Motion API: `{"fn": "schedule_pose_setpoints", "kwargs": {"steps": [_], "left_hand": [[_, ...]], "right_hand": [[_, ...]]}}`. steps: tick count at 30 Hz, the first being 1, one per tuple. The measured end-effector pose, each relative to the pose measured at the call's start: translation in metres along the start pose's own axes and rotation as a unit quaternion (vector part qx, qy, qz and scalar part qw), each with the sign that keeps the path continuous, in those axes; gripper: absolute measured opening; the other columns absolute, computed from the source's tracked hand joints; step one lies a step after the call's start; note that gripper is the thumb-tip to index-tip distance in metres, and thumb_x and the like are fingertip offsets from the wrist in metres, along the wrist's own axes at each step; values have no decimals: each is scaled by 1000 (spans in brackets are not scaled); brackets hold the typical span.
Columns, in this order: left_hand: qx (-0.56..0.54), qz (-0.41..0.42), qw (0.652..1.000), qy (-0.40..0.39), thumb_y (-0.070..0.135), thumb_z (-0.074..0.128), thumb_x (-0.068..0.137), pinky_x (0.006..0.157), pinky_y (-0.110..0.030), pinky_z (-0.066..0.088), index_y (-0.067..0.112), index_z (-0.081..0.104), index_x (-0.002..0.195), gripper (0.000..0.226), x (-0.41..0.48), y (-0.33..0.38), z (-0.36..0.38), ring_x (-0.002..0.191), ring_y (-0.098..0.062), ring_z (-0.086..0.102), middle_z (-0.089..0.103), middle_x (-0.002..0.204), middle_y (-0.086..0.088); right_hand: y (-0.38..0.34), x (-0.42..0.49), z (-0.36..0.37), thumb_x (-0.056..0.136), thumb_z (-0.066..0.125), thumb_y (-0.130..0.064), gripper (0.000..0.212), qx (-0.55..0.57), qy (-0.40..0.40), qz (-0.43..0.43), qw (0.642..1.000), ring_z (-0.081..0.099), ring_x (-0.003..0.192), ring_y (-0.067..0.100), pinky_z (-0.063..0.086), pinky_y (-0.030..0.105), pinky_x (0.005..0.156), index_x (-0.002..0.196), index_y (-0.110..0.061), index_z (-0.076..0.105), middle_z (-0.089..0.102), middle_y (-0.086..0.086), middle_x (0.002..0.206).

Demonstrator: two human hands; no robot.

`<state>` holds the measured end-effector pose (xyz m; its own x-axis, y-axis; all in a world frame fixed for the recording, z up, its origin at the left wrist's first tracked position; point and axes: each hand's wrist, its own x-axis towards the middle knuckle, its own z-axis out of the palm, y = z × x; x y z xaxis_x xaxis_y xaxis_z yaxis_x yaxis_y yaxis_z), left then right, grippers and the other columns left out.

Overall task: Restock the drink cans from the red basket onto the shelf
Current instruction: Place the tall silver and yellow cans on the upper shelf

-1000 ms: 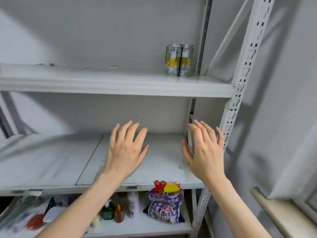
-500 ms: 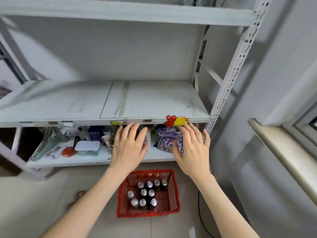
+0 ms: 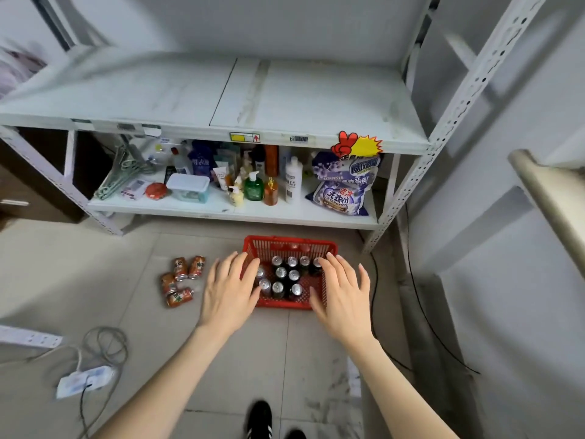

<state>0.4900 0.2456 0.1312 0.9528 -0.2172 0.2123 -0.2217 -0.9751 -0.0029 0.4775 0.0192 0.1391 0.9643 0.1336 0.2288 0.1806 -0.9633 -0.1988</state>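
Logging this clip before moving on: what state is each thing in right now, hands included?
left hand: open, fingers spread, holds nothing, over the basket's left edge.
right hand: open, fingers spread, holds nothing, over its right edge.
red basket: on the floor before the shelf, loaded.
dark cans: upright in the basket, none gripped.
orange cans: four, loose on the floor left of the basket.

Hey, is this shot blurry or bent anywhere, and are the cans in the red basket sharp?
Head view: light is soft and even, no glare; the upper left corner is smeared by blur; the shelf post leans from the wide lens; the cans in the red basket look fairly sharp, though the left hand and right hand cover a few.
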Motion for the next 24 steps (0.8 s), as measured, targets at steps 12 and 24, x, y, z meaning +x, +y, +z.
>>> {"fn": "schedule_pose_setpoints", "kwargs": {"steps": [12,24], "left_hand": [[4,23,993,-114,31,82,71,90,-50,50,11,63,121,57,15,-46,93,112,-35,59,62,119,-17],[-2,84,975,-204,28,81,70,88,-47,50,11,62,122,58,73,-103,256,103,-34,60,62,115,-15]], "right_hand": [[-16,10,111,82,50,-39,57,29,-91,7,995,46,133,25,28,51,110,132,-11,52,54,5,139],[-7,57,286,76,71,-30,61,66,-165,36,983,48,127,28,34,52,104,130,-8,53,55,8,137]]}}
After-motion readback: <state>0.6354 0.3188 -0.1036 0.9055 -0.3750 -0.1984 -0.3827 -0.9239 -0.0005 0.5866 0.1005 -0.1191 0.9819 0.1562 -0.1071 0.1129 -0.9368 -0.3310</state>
